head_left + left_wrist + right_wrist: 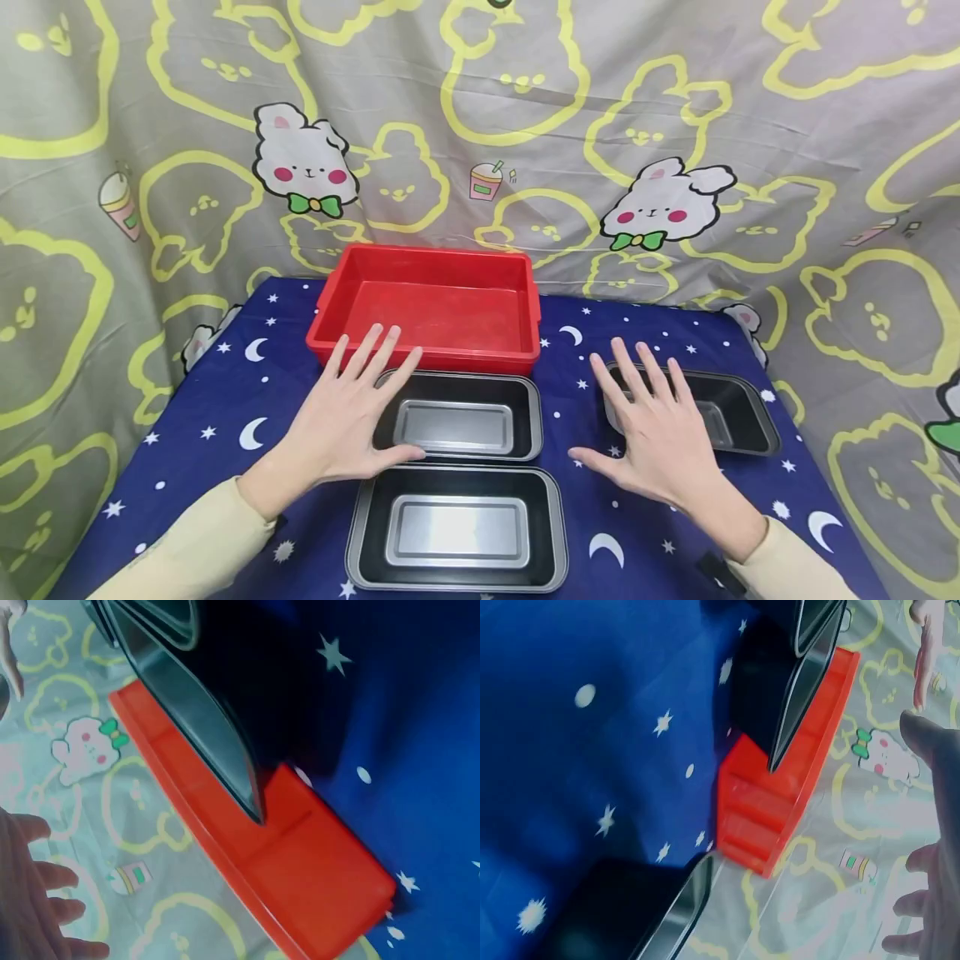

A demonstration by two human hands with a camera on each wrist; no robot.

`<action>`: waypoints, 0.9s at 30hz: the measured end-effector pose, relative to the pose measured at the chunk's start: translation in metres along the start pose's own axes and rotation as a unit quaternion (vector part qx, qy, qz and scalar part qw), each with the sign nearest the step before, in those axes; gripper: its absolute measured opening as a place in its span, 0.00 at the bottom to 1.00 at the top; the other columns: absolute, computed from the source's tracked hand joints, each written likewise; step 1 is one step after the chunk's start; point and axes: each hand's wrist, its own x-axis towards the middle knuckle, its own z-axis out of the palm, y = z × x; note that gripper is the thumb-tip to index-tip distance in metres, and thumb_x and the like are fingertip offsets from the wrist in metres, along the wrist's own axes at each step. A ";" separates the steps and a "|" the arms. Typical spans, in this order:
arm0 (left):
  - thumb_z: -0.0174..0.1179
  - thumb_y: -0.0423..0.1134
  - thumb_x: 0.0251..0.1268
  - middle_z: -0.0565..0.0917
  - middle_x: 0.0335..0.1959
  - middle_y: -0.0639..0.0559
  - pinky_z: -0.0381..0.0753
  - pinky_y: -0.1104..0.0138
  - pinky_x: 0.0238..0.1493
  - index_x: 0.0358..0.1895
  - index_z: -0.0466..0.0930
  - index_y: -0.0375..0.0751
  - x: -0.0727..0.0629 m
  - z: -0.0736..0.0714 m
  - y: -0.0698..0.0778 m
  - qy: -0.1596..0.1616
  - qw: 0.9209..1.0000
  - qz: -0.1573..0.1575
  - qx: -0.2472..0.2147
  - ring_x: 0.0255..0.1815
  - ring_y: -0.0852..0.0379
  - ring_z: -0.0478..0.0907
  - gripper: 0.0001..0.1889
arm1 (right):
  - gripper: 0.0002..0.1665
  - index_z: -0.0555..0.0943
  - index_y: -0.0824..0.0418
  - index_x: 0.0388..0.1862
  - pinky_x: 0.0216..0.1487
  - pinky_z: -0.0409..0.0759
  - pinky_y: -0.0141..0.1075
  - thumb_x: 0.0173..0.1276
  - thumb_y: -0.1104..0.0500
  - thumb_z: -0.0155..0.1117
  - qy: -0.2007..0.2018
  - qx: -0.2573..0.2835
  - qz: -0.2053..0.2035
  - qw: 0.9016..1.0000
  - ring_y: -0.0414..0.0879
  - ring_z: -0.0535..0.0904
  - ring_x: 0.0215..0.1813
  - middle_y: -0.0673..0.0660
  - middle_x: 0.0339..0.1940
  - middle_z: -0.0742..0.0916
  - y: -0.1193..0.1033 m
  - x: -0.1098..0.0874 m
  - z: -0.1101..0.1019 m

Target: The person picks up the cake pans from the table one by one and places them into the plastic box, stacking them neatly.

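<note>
Both hands are held up over the table with fingers spread, and neither holds anything. My left hand (347,417) overlaps the left end of a dark metal loaf pan (525,417) in the head view. Nearer me sits a second loaf pan (551,533) of the same kind, just below the first. My right hand (660,433) hovers by a third loaf pan (750,417) at the right and hides its left part. In the left wrist view the left fingers (56,876) show at the left edge; the right hand (941,847) fills the right edge of its wrist view.
A red plastic bin (423,360) stands at the back, behind the first pan, with its bare floor visible. A dark blue cloth (585,517) with moons and stars covers the table. Patterned grey curtain (420,67) hangs close behind and at both sides.
</note>
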 end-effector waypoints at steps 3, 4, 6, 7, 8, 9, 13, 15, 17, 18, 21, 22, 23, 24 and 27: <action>0.65 0.78 0.50 0.56 0.87 0.39 0.54 0.32 0.85 0.86 0.55 0.50 -0.002 -0.001 -0.010 -0.001 1.000 -0.005 -0.017 0.88 0.36 0.49 0.63 | 0.72 0.59 0.50 0.87 0.81 0.61 0.69 0.53 0.09 0.54 -0.001 0.013 0.025 1.000 0.67 0.59 0.85 0.63 0.86 0.65 0.011 -0.006 0.000; 0.66 0.77 0.50 0.56 0.87 0.39 0.54 0.33 0.85 0.86 0.55 0.50 -0.003 -0.002 -0.014 0.000 1.000 -0.008 -0.024 0.88 0.36 0.49 0.62 | 0.72 0.58 0.49 0.87 0.81 0.61 0.69 0.52 0.10 0.58 -0.001 0.018 0.037 0.999 0.67 0.59 0.85 0.63 0.86 0.66 0.015 -0.008 0.000; 0.67 0.75 0.52 0.57 0.87 0.40 0.56 0.34 0.85 0.86 0.56 0.49 -0.005 -0.003 -0.023 0.004 0.999 -0.014 -0.046 0.88 0.36 0.50 0.60 | 0.72 0.58 0.49 0.87 0.81 0.61 0.68 0.51 0.14 0.64 -0.002 0.028 0.064 0.998 0.66 0.59 0.85 0.63 0.86 0.65 0.025 -0.013 0.000; 0.68 0.73 0.53 0.58 0.86 0.40 0.57 0.34 0.85 0.85 0.57 0.49 -0.006 -0.003 -0.028 0.006 0.998 -0.017 -0.056 0.88 0.37 0.51 0.59 | 0.72 0.57 0.48 0.88 0.80 0.61 0.69 0.51 0.15 0.67 -0.003 0.033 0.077 0.996 0.66 0.58 0.85 0.63 0.86 0.65 0.030 -0.015 0.000; 0.69 0.72 0.53 0.58 0.86 0.40 0.58 0.35 0.85 0.85 0.58 0.49 -0.007 -0.002 -0.033 0.010 0.998 -0.022 -0.066 0.88 0.37 0.51 0.58 | 0.72 0.57 0.48 0.88 0.80 0.61 0.69 0.51 0.17 0.69 -0.004 0.039 0.090 0.995 0.66 0.58 0.86 0.63 0.86 0.64 0.035 -0.018 0.001; 0.69 0.70 0.54 0.59 0.86 0.40 0.60 0.35 0.84 0.85 0.59 0.49 -0.008 -0.002 -0.038 0.014 0.997 -0.028 -0.077 0.88 0.37 0.53 0.57 | 0.72 0.57 0.49 0.88 0.79 0.62 0.69 0.51 0.19 0.70 -0.005 0.043 0.102 0.994 0.66 0.58 0.86 0.63 0.87 0.64 0.040 -0.021 0.001; 0.71 0.65 0.55 0.64 0.84 0.38 0.64 0.35 0.81 0.83 0.63 0.46 -0.013 -0.001 -0.056 0.037 0.993 -0.053 -0.103 0.85 0.34 0.58 0.53 | 0.72 0.54 0.51 0.89 0.75 0.64 0.72 0.54 0.23 0.72 -0.017 0.057 0.142 0.988 0.69 0.58 0.85 0.66 0.87 0.61 0.058 -0.031 0.002; 0.73 0.62 0.55 0.66 0.82 0.37 0.66 0.35 0.79 0.82 0.65 0.45 -0.014 0.000 -0.064 0.048 0.990 -0.069 -0.115 0.84 0.33 0.60 0.51 | 0.72 0.51 0.51 0.89 0.73 0.66 0.74 0.55 0.23 0.72 -0.029 0.063 0.163 0.984 0.71 0.57 0.85 0.67 0.88 0.59 0.064 -0.035 0.001; 0.73 0.61 0.56 0.67 0.82 0.37 0.68 0.34 0.78 0.81 0.66 0.44 -0.016 0.000 -0.070 0.051 0.987 -0.088 -0.127 0.83 0.33 0.61 0.50 | 0.72 0.48 0.50 0.90 0.70 0.65 0.76 0.57 0.23 0.71 -0.043 0.071 0.184 0.979 0.73 0.57 0.84 0.67 0.88 0.57 0.070 -0.038 0.000; 0.73 0.60 0.56 0.67 0.82 0.37 0.70 0.33 0.77 0.81 0.66 0.44 -0.017 0.000 -0.073 0.051 0.985 -0.097 -0.136 0.83 0.34 0.61 0.50 | 0.72 0.48 0.51 0.90 0.70 0.64 0.77 0.58 0.24 0.71 -0.048 0.078 0.192 0.977 0.74 0.56 0.84 0.67 0.88 0.56 0.073 -0.039 -0.001; 0.73 0.59 0.59 0.66 0.83 0.39 0.71 0.30 0.74 0.82 0.65 0.45 -0.020 -0.001 -0.080 0.042 0.977 -0.129 -0.164 0.84 0.36 0.60 0.49 | 0.71 0.45 0.51 0.90 0.69 0.62 0.77 0.61 0.24 0.70 -0.068 0.096 0.218 0.969 0.76 0.55 0.83 0.67 0.89 0.53 0.081 -0.044 -0.002; 0.73 0.59 0.60 0.66 0.83 0.40 0.70 0.28 0.73 0.82 0.65 0.45 -0.021 -0.001 -0.082 0.038 0.974 -0.138 -0.174 0.84 0.36 0.60 0.49 | 0.71 0.45 0.51 0.90 0.68 0.62 0.77 0.62 0.24 0.69 -0.074 0.101 0.225 0.966 0.77 0.56 0.82 0.68 0.89 0.53 0.084 -0.045 -0.003; 0.73 0.58 0.61 0.66 0.83 0.40 0.69 0.27 0.73 0.82 0.65 0.44 -0.022 -0.001 -0.085 0.036 0.971 -0.146 -0.187 0.84 0.35 0.60 0.48 | 0.70 0.45 0.52 0.90 0.68 0.63 0.77 0.62 0.25 0.69 -0.079 0.107 0.231 0.964 0.77 0.56 0.82 0.68 0.89 0.54 0.087 -0.047 -0.003; 0.72 0.57 0.62 0.66 0.83 0.39 0.68 0.26 0.73 0.81 0.65 0.44 -0.022 -0.001 -0.087 0.034 0.967 -0.154 -0.201 0.84 0.34 0.60 0.47 | 0.69 0.45 0.52 0.90 0.66 0.64 0.78 0.63 0.25 0.69 -0.085 0.112 0.237 0.961 0.78 0.57 0.81 0.69 0.88 0.55 0.090 -0.048 -0.003; 0.71 0.54 0.65 0.68 0.81 0.37 0.65 0.24 0.73 0.80 0.67 0.42 -0.023 -0.002 -0.096 0.033 0.952 -0.175 -0.247 0.82 0.31 0.63 0.43 | 0.66 0.47 0.53 0.90 0.57 0.66 0.82 0.66 0.27 0.68 -0.104 0.132 0.255 0.952 0.78 0.60 0.79 0.71 0.86 0.59 0.101 -0.052 -0.004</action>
